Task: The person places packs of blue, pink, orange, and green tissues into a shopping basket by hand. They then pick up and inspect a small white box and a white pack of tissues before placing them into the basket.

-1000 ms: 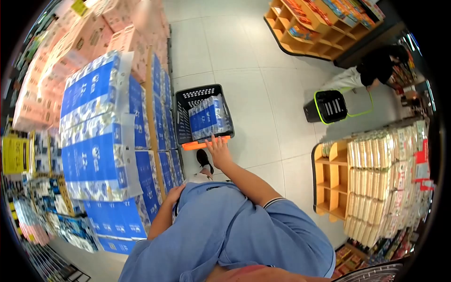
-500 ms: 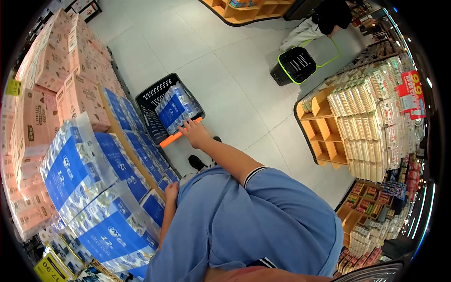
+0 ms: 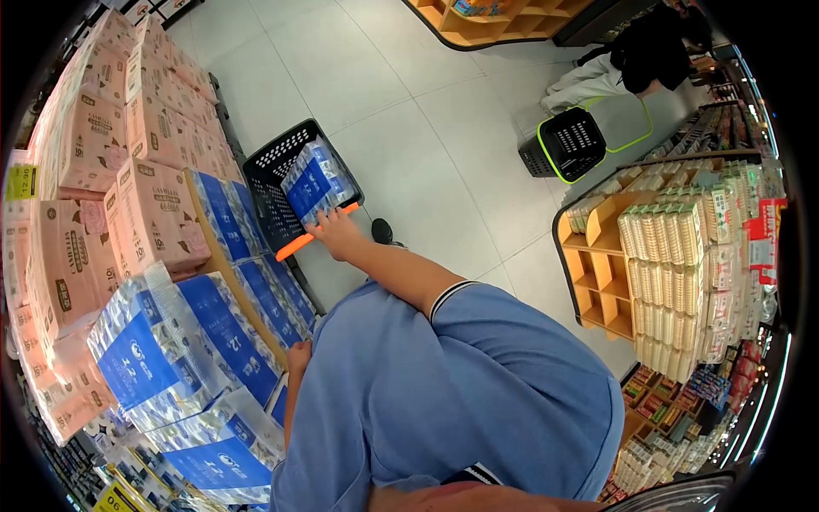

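My right hand (image 3: pixel 338 234) is closed around the orange handle (image 3: pixel 297 247) of a black shopping basket (image 3: pixel 271 200) with slotted walls. A blue-and-white plastic-wrapped pack (image 3: pixel 310 189) marked 12 lies inside it. My left hand (image 3: pixel 299 355) hangs low by my side, close to stacked blue-and-white packs (image 3: pixel 271 299); its fingers are mostly hidden from above. Larger packs (image 3: pixel 141 363) of the same blue design are piled to the left of that hand.
Pink paper packs (image 3: pixel 158 218) rise in a tall stack at the left. Ahead, a person (image 3: pixel 631 72) stands near a black basket with a green rim (image 3: pixel 567 141). A wooden shelf unit (image 3: pixel 597 264) with packaged goods stands on the right. Tiled floor (image 3: pixel 426 188) lies between.
The view has shifted forward along the stack, and a shoe has stepped forward beside the basket. My right hand stays on the handle. The other person and green-rimmed basket appear farther right.
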`<state>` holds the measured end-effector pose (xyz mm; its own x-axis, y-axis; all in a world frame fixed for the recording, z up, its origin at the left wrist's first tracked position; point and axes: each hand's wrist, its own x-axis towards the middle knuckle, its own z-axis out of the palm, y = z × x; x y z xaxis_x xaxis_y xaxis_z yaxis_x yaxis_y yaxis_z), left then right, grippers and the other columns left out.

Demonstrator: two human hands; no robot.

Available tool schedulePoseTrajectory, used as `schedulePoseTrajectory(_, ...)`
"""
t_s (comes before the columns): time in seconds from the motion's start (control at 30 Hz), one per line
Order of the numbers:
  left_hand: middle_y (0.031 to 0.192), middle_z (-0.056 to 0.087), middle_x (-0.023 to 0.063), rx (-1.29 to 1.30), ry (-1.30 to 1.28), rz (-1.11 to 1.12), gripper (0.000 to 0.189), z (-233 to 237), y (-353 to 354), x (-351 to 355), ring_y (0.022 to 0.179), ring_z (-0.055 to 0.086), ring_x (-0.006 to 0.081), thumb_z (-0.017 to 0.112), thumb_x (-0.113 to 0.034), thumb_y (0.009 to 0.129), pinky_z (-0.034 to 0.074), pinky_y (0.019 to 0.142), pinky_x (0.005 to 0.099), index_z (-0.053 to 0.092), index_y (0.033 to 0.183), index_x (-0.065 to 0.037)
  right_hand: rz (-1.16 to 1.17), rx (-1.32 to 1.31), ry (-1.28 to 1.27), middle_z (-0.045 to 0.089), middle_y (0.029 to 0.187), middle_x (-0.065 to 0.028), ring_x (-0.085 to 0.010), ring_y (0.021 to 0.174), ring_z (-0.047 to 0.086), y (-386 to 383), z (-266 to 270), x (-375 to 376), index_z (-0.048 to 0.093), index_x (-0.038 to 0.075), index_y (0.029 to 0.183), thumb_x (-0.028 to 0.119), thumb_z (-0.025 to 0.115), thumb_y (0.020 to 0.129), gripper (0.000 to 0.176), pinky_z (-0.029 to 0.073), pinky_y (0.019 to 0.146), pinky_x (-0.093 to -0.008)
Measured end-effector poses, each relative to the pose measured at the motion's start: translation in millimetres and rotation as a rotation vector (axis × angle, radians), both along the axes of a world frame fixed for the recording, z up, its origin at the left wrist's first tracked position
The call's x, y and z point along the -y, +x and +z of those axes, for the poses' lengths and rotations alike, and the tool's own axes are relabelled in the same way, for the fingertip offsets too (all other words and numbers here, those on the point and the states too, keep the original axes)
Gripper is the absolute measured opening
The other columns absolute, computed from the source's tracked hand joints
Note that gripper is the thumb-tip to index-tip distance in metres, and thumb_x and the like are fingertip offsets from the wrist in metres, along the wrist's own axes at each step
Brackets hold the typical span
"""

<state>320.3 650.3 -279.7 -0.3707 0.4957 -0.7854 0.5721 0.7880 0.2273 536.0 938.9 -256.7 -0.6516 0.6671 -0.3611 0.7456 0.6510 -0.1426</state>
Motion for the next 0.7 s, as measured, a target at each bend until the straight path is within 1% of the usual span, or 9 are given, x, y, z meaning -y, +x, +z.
schedulePoseTrajectory(0.17,0.099,0.068,0.0198,0.09,0.167,0.18,0.039,-40,0,-8,0.09,0.065,0.0329,0.055,-0.031,0.088,0.048,0.084,0.039,0.066,0.108,0.002,0.03,0.045,-0.09,0.038,0.144,-0.0191,-0.037,0.126,0.044,-19,3,-71,0.033,0.024,0.147,0.023,0.06,0.085,0.067,0.031,0.106,-0.0518)
schedulePoseTrajectory(0.23,0.094,0.068,0.0147,0.126,0.231,0.314,0.033,-40,5,-7,0.086,0.064,0.0285,0.053,-0.023,0.09,0.048,0.082,0.0366,0.064,0.109,0.002,0.051,0.021,-0.06,0.039,0.143,-0.0182,-0.0376,0.124,0.045,-27,-8,-87,0.033,0.028,0.147,0.026,0.061,0.085,0.067,0.033,0.103,-0.0524)
schedulePoseTrajectory(0.27,0.088,0.067,0.009,0.112,0.336,0.439,0.025,-30,18,-17,0.078,0.063,0.0211,0.053,-0.018,0.091,0.049,0.073,0.032,0.064,0.104,0.0,0.045,0.033,-0.012,0.04,0.143,-0.0177,-0.038,0.123,0.047,-32,-10,-97,0.033,0.03,0.147,0.028,0.061,0.085,0.067,0.035,0.101,-0.0516)
schedulePoseTrajectory(0.4,0.086,0.066,0.004,0.225,0.493,1.097,0.016,-1,29,-55,0.07,0.061,0.012,0.059,-0.023,0.091,0.042,0.057,0.0253,0.063,0.096,-0.008,-0.028,0.01,-0.018,0.048,0.132,-0.0154,-0.0331,0.113,0.053,-52,-16,-133,0.041,0.027,0.141,0.02,0.065,0.082,0.064,0.041,0.093,-0.0465)
schedulePoseTrajectory(0.43,0.086,0.066,0.0036,0.164,0.505,1.089,0.019,17,31,-73,0.071,0.061,0.0126,0.061,-0.027,0.092,0.043,0.058,0.0253,0.063,0.1,-0.009,-0.02,-0.033,-0.038,0.052,0.123,-0.0135,-0.0313,0.109,0.054,-54,-18,-146,0.043,0.024,0.138,0.018,0.068,0.078,0.065,0.043,0.091,-0.0439)
schedulePoseTrajectory(0.47,0.087,0.066,0.0031,0.186,0.613,1.172,0.024,2,22,-73,0.073,0.061,0.0124,0.063,-0.03,0.092,0.043,0.06,0.0244,0.063,0.105,-0.01,0.034,-0.073,0.088,0.053,0.119,-0.0132,-0.0308,0.106,0.056,-52,-20,-155,0.044,0.023,0.137,0.015,0.069,0.075,0.068,0.045,0.089,-0.0433)
schedulePoseTrajectory(0.53,0.095,0.065,0.002,0.144,0.701,1.258,0.032,34,13,-118,0.081,0.061,0.0118,0.063,-0.033,0.092,0.044,0.065,0.0249,0.061,0.112,-0.009,0.11,-0.03,-0.002,0.052,0.119,-0.0145,-0.0312,0.103,0.058,-58,2,-186,0.042,0.021,0.137,0.014,0.068,0.074,0.069,0.048,0.084,-0.0428)
schedulePoseTrajectory(0.63,0.106,0.061,0.0034,-0.017,0.826,1.343,0.045,71,-17,-188,0.092,0.059,0.013,0.06,-0.038,0.093,0.045,0.08,0.0279,0.054,0.122,-0.005,0.189,0.017,0.018,0.047,0.132,-0.0192,-0.0345,0.112,0.054,-69,-7,-220,0.035,0.02,0.143,0.019,0.065,0.077,0.072,0.045,0.092,-0.0435)
schedulePoseTrajectory(0.7,0.12,0.06,0.0075,-0.056,0.981,1.382,0.055,54,-52,-215,0.1,0.06,0.0179,0.055,-0.047,0.094,0.045,0.088,0.0349,0.047,0.131,-0.007,0.25,0.035,0.01,0.044,0.135,-0.0196,-0.0347,0.114,0.053,-79,-15,-241,0.032,0.02,0.145,0.02,0.065,0.078,0.074,0.044,0.094,-0.0437)
